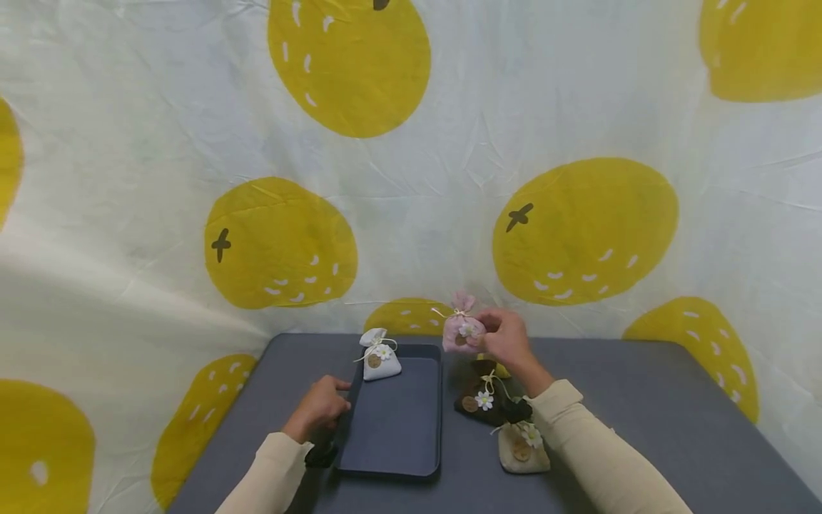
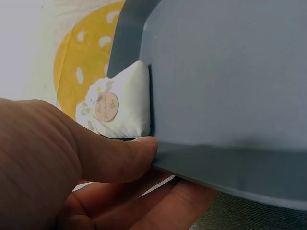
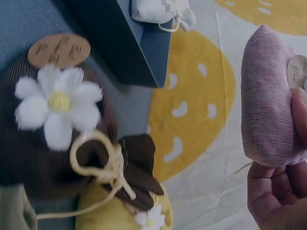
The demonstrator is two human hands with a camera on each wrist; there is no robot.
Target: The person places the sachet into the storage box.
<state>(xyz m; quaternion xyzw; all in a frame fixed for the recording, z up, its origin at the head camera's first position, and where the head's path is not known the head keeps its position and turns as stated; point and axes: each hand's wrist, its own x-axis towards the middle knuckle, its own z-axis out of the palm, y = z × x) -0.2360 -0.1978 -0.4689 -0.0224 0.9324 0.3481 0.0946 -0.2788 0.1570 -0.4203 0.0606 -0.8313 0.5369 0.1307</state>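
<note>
My right hand (image 1: 511, 346) holds a small pink drawstring sachet (image 1: 454, 339) above the table, to the right of the tray's far end. In the right wrist view, the thumb and fingers pinch the pink sachet (image 3: 264, 105) by its side. My left hand (image 1: 321, 405) grips the left wall of a dark grey tray (image 1: 398, 428), thumb on the rim and fingers outside. A white sachet (image 1: 383, 370) with a daisy and round tag lies in the tray's far left corner, its tied top over the rim. It also shows close to the left thumb (image 2: 139, 151).
Right of the tray lie a dark brown sachet (image 1: 475, 415), a beige sachet (image 1: 521, 459) nearer the front, and a yellow sachet (image 3: 96, 211) partly hidden behind the brown one. They rest on a grey table (image 1: 642, 400). A white curtain with yellow fruit shapes (image 1: 586, 232) hangs behind.
</note>
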